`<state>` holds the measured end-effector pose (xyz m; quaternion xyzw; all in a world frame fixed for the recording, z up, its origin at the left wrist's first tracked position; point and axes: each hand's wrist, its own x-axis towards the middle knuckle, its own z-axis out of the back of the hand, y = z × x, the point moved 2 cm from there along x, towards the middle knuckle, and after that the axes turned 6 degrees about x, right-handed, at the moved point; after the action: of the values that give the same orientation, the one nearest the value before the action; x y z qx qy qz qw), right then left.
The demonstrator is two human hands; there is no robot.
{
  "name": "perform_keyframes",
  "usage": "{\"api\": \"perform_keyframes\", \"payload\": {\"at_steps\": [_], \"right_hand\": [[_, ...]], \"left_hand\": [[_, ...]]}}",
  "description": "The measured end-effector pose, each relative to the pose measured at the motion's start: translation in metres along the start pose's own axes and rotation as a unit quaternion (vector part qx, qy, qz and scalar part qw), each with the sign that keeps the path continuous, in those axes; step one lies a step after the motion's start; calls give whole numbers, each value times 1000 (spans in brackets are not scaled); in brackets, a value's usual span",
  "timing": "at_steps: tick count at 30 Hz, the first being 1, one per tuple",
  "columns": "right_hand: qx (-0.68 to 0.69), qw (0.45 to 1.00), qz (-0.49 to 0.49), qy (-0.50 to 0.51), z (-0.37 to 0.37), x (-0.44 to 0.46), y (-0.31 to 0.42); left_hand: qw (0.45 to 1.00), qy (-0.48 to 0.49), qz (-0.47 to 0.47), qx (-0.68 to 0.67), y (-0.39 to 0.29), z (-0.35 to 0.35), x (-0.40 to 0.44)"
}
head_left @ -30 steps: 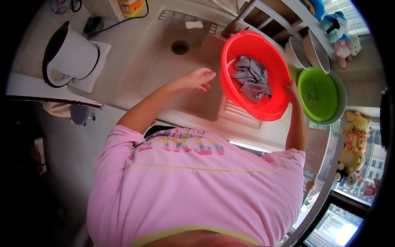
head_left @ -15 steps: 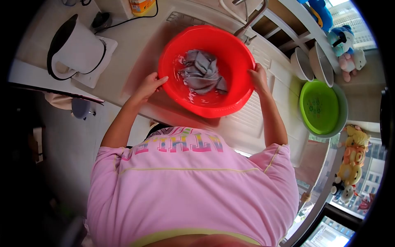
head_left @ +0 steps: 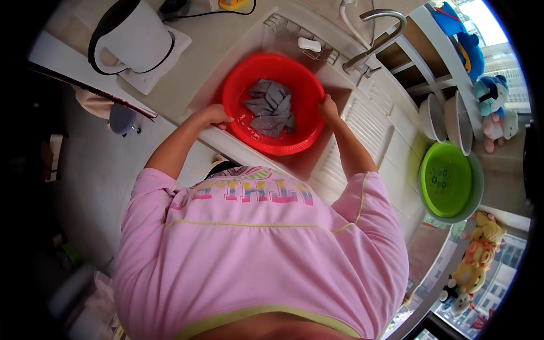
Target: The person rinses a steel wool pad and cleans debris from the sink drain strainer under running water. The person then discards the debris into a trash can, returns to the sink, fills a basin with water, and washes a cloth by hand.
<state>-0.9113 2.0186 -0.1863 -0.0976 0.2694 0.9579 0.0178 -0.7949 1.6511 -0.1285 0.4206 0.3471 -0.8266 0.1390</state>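
Holding red basin [head_left: 306,90] with both hands [head_left: 214,115] [head_left: 328,109], shirt [head_left: 266,255] lettered "ATHLE"

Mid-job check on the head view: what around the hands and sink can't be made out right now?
All in the head view:
- Sink floor under the red basin: hidden by the basin.
- Underside of the gray cloth: hidden by its own folds.
- Whether the left hand's fingers hook under the rim: hidden by hand and rim.
- Top of the orange container: cut off by the upper edge.
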Motion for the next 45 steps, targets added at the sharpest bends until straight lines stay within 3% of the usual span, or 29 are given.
{"api": "perform_keyframes", "payload": {"at_steps": [2, 5, 6, 7, 8, 9, 10, 11, 12, 13, 15, 16, 17, 19, 22, 24, 26, 27, 28, 30, 33, 36, 37, 38, 40, 43, 44, 45], "right_hand": [[-99, 994, 47, -19, 1, -5, -1], [-128, 955, 236, -127, 4, -2, 36], [-93, 961, 234, -110, 0, -5, 55], [-174, 941, 284, -62, -22, 7, 54], [-87, 989, 122, 12, -44, 9, 47], [2, 996, -44, 84, -70, 10, 40], [53, 990, -85, 101, -108, 8, 21], [43, 993, -106, 32, -135, -8, 26], [-14, 994, -99, 42, -137, -25, 55], [-132, 986, 48, 85, -152, -28, 61], [-100, 953, 135, 254, -143, -21, 65], [-83, 921, 175, 337, -131, -20, 65], [-105, 937, 172, 285, -112, -16, 67], [-32, 985, 66, 158, -114, 1, 58], [116, 992, -38, 36, -129, 0, 46], [263, 964, -12, 33, -141, 4, 60], [203, 973, 71, 82, -86, -30, 124], [160, 977, 94, 105, -57, -49, 156], [216, 946, -27, 240, -30, -69, 182], [97, 966, 205, 129, -37, -95, 188], [51, 967, 223, 114, -57, -100, 190], [2, 964, 264, -40, -72, -51, 157], [-91, 959, 260, -74, -115, -10, 97], [-183, 945, 251, -107, -157, 30, 38], [-182, 964, 115, 154, -108, 45, 41], [-15, 1000, 21, 18, -122, 48, 17], [-141, 981, 98, 93, -126, 35, 31], [-156, 964, 211, 40, -148, 19, 31]], "left_hand": [[990, 25, 27, 138, -10, 5, 5], [949, -92, -122, 276, -29, 9, 43], [972, -92, -123, 175, -46, 8, 45], [986, -91, -123, 73, -65, 3, 47], [980, -86, -176, -41, -72, -11, 63], [958, -82, -227, -154, -76, -25, 82], [959, -85, -174, -206, -83, -36, 90], [955, -90, -120, -257, -89, -48, 92], [945, -95, -66, -306, -87, -53, 95], [934, -92, -37, -344, -81, -55, 101], [902, -76, 25, -424, -63, -73, 118], [897, -98, 10, -431, -54, -78, 130], [892, -124, -7, -435, -42, -79, 148], [873, -161, -64, -456, -2, -89, 213], [847, -61, 82, -522, -52, -65, 124], [789, 50, 44, -611, -56, -68, 128], [712, 160, 6, -684, -61, -70, 133], [702, 160, -18, -694, -59, -71, 137], [692, 160, -42, -703, -55, -73, 142], [671, 160, -91, -719, -51, -78, 151], [658, 179, -34, -731, -52, -81, 172], [634, 196, 28, -748, -51, -95, 187], [626, 202, 50, -752, -51, -100, 186], [655, 153, 22, -740, -57, -96, 175], [704, 47, -38, -708, -70, -81, 142], [828, -147, -7, -541, -62, -69, 141], [856, -212, 15, -471, -59, -68, 137], [880, -224, 10, -419, -56, -69, 142]]}}
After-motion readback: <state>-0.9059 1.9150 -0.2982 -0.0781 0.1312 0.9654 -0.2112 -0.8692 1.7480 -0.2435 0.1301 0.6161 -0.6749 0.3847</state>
